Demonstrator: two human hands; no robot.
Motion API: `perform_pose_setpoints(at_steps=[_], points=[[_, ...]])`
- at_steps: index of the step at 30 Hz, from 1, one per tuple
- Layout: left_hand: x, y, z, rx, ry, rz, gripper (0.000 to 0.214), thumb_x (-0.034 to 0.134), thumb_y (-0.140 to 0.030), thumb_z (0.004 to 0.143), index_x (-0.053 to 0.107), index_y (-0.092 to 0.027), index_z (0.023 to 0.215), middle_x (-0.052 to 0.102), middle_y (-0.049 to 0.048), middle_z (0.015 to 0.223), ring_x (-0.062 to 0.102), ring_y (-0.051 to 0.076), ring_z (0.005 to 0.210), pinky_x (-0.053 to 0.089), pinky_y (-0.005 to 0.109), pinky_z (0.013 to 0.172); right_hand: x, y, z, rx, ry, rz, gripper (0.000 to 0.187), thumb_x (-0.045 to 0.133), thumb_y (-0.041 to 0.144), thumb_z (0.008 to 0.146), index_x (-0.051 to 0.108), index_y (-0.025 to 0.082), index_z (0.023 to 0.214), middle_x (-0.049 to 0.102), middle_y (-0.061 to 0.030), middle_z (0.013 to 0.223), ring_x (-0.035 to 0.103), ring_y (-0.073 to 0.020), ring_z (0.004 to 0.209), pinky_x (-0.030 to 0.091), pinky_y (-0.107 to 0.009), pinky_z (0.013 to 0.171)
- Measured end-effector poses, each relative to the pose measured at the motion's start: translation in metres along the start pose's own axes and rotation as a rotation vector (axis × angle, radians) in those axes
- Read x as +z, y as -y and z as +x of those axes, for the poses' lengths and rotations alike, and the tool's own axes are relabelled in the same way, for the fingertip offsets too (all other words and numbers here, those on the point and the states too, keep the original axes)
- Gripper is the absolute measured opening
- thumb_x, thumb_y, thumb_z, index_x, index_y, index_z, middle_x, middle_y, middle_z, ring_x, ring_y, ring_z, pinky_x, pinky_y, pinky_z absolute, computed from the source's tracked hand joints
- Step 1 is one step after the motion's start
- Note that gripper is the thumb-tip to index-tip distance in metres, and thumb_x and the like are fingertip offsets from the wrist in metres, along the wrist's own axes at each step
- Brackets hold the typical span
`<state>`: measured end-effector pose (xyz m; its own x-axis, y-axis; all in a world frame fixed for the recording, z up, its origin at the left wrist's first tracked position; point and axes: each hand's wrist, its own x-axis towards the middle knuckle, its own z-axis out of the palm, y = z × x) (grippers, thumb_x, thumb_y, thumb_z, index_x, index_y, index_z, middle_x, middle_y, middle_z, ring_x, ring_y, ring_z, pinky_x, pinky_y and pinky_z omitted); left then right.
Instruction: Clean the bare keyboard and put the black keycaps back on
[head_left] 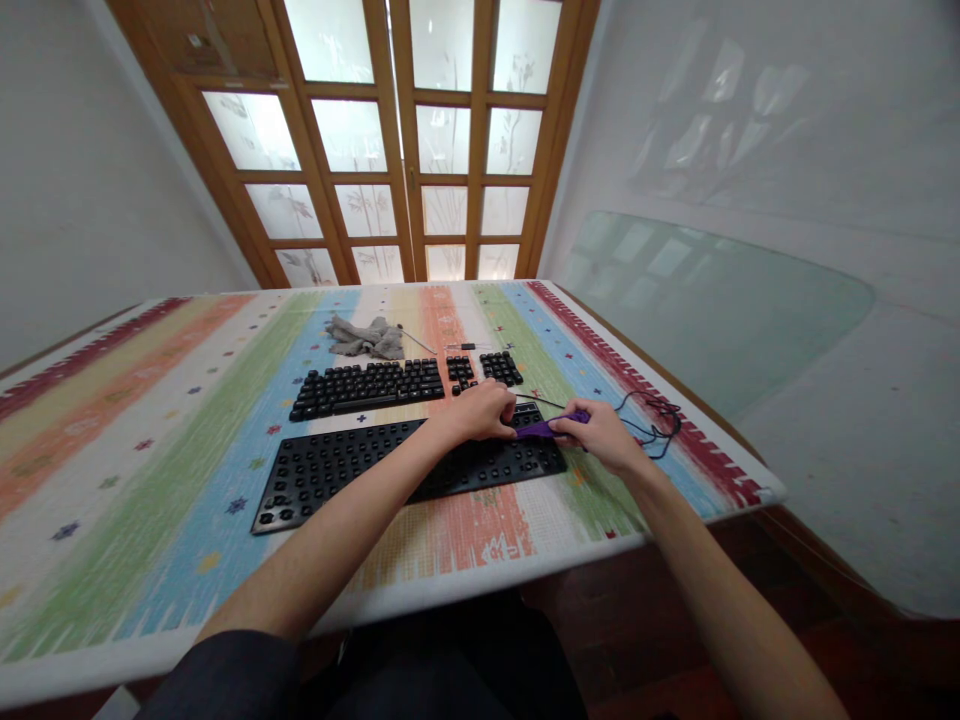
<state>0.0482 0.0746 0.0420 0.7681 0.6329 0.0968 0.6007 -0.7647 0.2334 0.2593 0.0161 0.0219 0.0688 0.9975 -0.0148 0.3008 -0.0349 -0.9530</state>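
A black keyboard base (pixel 352 470) with its keycaps off lies on the striped cloth in front of me. My left hand (pixel 480 410) rests curled on its right end, fingers pressed together over the frame. My right hand (pixel 604 432) is closed round a purple tool (pixel 544 428), whose tip points left at the frame just beside my left hand. Behind the base lie the black keycaps, laid out in keyboard order (pixel 367 385), with two smaller groups (pixel 501 367) to their right.
A grey rag (pixel 365 337) and a thin screwdriver (pixel 465 346) lie at the back of the table. A black cable (pixel 652 415) loops near the right edge. The striped tablecloth (pixel 150 440) spreads wide to the left. A wooden glazed door stands behind.
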Motion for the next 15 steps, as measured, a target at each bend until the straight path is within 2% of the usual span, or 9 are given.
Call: perform_pose_setpoints(at_steps=[6,9,15], points=[[0.004,-0.007,0.012,0.005,-0.006,0.015,0.024,0.078,-0.036,0.075,0.064,-0.017,0.079,0.063,0.0050,0.088,0.056,0.022,0.090,0.043,0.028,0.074,-0.002,-0.009,-0.002,0.060,-0.079,0.192,0.035,0.079,0.033,0.051,0.047,0.021,0.057,0.048,0.0065,0.049,0.044,-0.0082,0.045,0.056,-0.029,0.050],[0.004,-0.011,0.020,0.000,0.004,0.034,0.026,0.078,-0.037,0.075,0.063,-0.016,0.078,0.063,0.0058,0.088,0.056,0.022,0.091,0.043,0.029,0.075,-0.004,-0.010,-0.004,0.098,-0.108,0.310,0.038,0.082,0.030,0.050,0.046,0.021,0.058,0.047,0.0069,0.048,0.045,-0.0084,0.045,0.060,-0.031,0.053],[0.005,-0.015,0.029,0.001,-0.003,0.071,0.027,0.079,-0.038,0.074,0.063,-0.017,0.079,0.063,0.0054,0.087,0.056,0.023,0.092,0.042,0.028,0.073,-0.005,-0.009,-0.010,0.139,-0.113,0.430,0.038,0.082,0.026,0.055,0.045,0.021,0.060,0.043,0.0091,0.045,0.035,-0.0047,0.039,0.063,-0.035,0.058]])
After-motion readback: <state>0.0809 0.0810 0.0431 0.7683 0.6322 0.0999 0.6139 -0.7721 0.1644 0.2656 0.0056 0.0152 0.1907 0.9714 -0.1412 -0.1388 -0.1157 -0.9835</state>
